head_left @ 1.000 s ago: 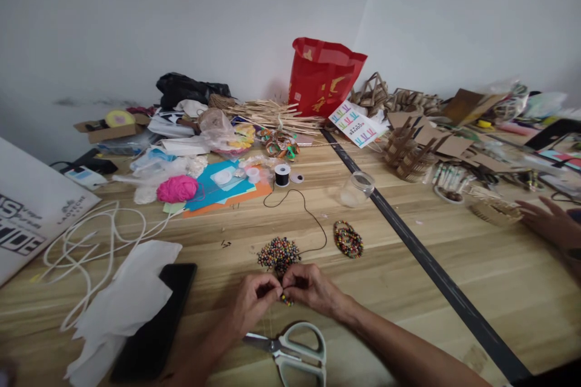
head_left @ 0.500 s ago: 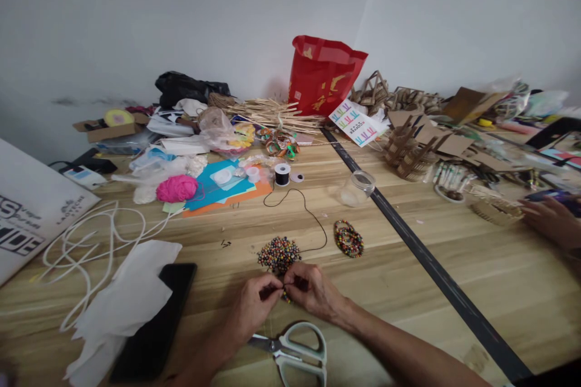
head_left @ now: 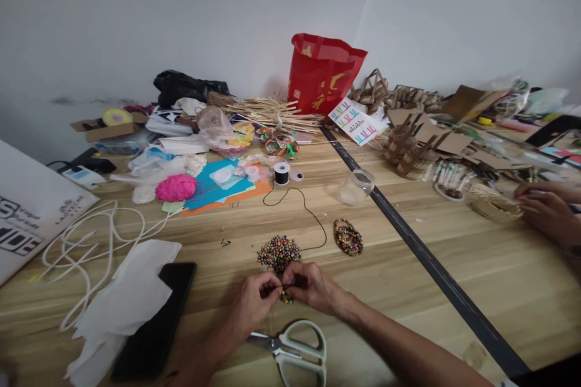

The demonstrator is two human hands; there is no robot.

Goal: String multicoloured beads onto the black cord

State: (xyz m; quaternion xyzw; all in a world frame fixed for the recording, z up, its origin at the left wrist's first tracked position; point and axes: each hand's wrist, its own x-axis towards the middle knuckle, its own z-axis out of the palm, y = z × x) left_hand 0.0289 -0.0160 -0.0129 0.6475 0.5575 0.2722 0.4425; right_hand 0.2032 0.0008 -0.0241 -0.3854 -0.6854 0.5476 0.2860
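Two bare hands meet low over the pale wooden plank tabletop (head_left: 408,290), fingertips pinched together. The left hand (head_left: 255,301) and the right hand (head_left: 311,286) are both closed in a fine pinch on a thin black cord (head_left: 313,217), with a short strand of small multicoloured beads (head_left: 285,297) hanging just under the fingers. The cord loops away across the wood to a small black thread spool (head_left: 282,173) farther back.

Just beyond the knuckles lies a loose heap of multicoloured beads (head_left: 278,252), and to its right, a little apart, a coiled beaded bracelet (head_left: 348,237). Grey-handled scissors (head_left: 295,351) lie flat at the near edge, touching neither hand. A black phone (head_left: 154,320) rests on white tissue paper (head_left: 122,296) to the left, beside a tangle of white cord (head_left: 86,242).

White walls close the room behind. Clutter lines the far edge: a red paper bag (head_left: 323,75), a bundle of straw sticks (head_left: 272,113), a pink yarn ball (head_left: 176,188), a clear glass jar (head_left: 356,187). A dark seam strip (head_left: 426,266) runs diagonally across the surface; between it and the beads the wood is bare. At the right edge another person's hand (head_left: 547,208) rests among cardboard pieces.
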